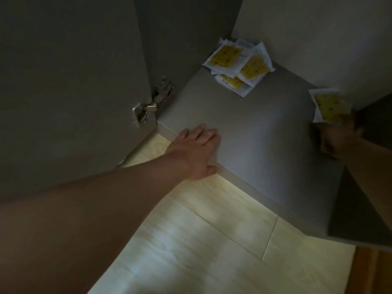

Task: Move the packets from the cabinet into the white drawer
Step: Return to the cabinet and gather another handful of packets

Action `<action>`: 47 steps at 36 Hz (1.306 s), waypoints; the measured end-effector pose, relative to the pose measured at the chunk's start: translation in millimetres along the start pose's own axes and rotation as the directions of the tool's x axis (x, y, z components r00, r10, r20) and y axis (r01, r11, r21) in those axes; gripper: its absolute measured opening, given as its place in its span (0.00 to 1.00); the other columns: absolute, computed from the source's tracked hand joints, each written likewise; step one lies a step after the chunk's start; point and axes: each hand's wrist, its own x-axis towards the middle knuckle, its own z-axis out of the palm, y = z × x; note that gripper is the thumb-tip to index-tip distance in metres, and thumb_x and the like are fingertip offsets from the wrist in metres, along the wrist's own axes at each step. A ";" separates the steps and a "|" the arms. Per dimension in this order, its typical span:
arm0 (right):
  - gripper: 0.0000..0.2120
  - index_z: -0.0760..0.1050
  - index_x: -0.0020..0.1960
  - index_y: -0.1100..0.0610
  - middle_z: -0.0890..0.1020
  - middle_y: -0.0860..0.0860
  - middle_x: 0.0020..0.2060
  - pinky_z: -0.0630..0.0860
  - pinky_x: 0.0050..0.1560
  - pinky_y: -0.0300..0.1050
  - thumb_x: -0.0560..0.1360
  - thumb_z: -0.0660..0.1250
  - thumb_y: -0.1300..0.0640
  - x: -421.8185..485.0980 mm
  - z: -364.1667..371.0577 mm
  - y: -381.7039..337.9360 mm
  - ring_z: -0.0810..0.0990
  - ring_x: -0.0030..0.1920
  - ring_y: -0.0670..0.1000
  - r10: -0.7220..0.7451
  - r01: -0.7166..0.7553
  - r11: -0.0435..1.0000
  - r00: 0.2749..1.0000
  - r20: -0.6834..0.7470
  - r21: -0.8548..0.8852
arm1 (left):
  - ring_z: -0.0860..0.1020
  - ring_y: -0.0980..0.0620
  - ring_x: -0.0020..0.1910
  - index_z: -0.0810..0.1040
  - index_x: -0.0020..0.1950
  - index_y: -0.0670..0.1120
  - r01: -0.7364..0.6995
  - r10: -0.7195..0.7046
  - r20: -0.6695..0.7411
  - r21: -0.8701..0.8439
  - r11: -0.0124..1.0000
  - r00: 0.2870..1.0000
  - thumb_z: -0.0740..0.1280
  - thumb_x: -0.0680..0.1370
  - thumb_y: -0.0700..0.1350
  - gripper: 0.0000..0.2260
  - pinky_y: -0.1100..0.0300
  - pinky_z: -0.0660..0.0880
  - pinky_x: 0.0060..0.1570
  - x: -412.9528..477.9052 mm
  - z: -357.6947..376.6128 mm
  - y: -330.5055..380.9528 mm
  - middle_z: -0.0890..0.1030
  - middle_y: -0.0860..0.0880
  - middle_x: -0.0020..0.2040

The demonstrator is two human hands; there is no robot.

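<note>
Left hand [195,153] lies flat on the front part of the grey cabinet shelf [265,134]. Its fingers are straight and a little spread on the shelf top, the thumb hangs over the front edge, and it holds nothing. Right hand [337,139] is at the right side of the same shelf. It is dark and blurred, but it grips the lower end of a single packet [328,105], which stands up from the hand near the shelf's right rear part.

To the left of the shelf, the grey cabinet door [63,81] stands open. A metal hinge [152,102] joins this door to the cabinet, just beside the shelf's left front corner. Below the front edge of the shelf is a pale floor [201,240] with thin joint lines, and it is brightly lit close under that edge.

In the far corner of the shelf, against the back wall, lies a pile of packets [237,64]. They are white with yellow patches that show dark dots, and they overlap each other at different angles. At least three yellow faces are visible; how many packets are under them I cannot tell. This pile is well apart from both hands.

At the right front corner of the shelf there is a dark panel [356,209]; what it is I cannot tell. Under it is a strip of orange-brown wood [373,272].
</note>
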 end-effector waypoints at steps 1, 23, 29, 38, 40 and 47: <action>0.40 0.55 0.75 0.54 0.70 0.65 0.64 0.73 0.56 0.58 0.71 0.68 0.41 9.6 1.3 5.0 0.74 0.57 0.66 0.038 -0.038 0.999 0.999 0.018 -0.008 | 0.38 0.51 0.76 0.41 0.78 0.49 0.002 -0.001 0.006 -0.020 1.000 1.000 0.56 0.79 0.60 0.35 0.52 0.41 0.74 0.6 -1.7 0.4 0.40 0.54 0.78; 0.30 0.60 0.70 0.34 0.47 0.39 0.76 0.38 0.72 0.45 0.69 0.51 0.28 -175.4 82.6 -41.4 0.39 0.76 0.49 -0.604 0.760 0.616 0.624 0.497 -0.206 | 0.69 0.44 0.65 0.68 0.68 0.38 0.009 -0.520 -0.501 -0.714 0.700 0.692 0.64 0.78 0.42 0.20 0.61 0.62 0.62 -22.8 10.6 -24.3 0.70 0.39 0.65; 0.34 0.69 0.63 0.35 0.49 0.35 0.75 0.32 0.70 0.45 0.64 0.37 0.31 -202.6 92.7 -31.3 0.38 0.76 0.47 -0.688 0.845 0.528 0.481 0.543 -0.080 | 0.71 0.43 0.63 0.66 0.70 0.45 0.177 -0.636 -0.218 -0.849 0.498 0.741 0.73 0.70 0.42 0.30 0.57 0.67 0.60 -30.3 26.1 -25.0 0.69 0.40 0.66; 0.09 0.73 0.57 0.44 0.53 0.35 0.74 0.32 0.68 0.36 0.78 0.60 0.53 -200.5 89.7 -37.0 0.41 0.76 0.45 -0.711 0.850 0.523 0.477 0.516 -0.065 | 0.77 0.44 0.45 0.68 0.69 0.43 0.283 -0.472 0.286 -0.956 -0.078 0.834 0.66 0.73 0.30 0.25 0.57 0.73 0.42 -39.2 46.6 -21.3 0.78 0.39 0.58; 0.11 0.72 0.59 0.45 0.54 0.37 0.74 0.33 0.67 0.35 0.77 0.61 0.55 -199.5 92.1 -35.1 0.42 0.76 0.45 -0.724 0.846 0.530 0.488 0.487 -0.059 | 0.78 0.44 0.47 0.68 0.69 0.43 0.273 -0.482 0.270 -0.960 -0.067 0.833 0.66 0.75 0.33 0.23 0.55 0.73 0.46 -37.8 47.7 -20.8 0.78 0.39 0.57; 0.23 0.65 0.69 0.49 0.61 0.43 0.74 0.41 0.71 0.37 0.76 0.65 0.58 -207.8 102.8 -38.5 0.49 0.76 0.46 -0.710 0.764 0.644 0.614 0.344 -0.033 | 0.72 0.47 0.58 0.70 0.65 0.50 0.127 -0.474 0.102 -0.992 0.020 0.875 0.55 0.74 0.30 0.24 0.64 0.70 0.37 -38.1 44.4 -20.1 0.69 0.47 0.65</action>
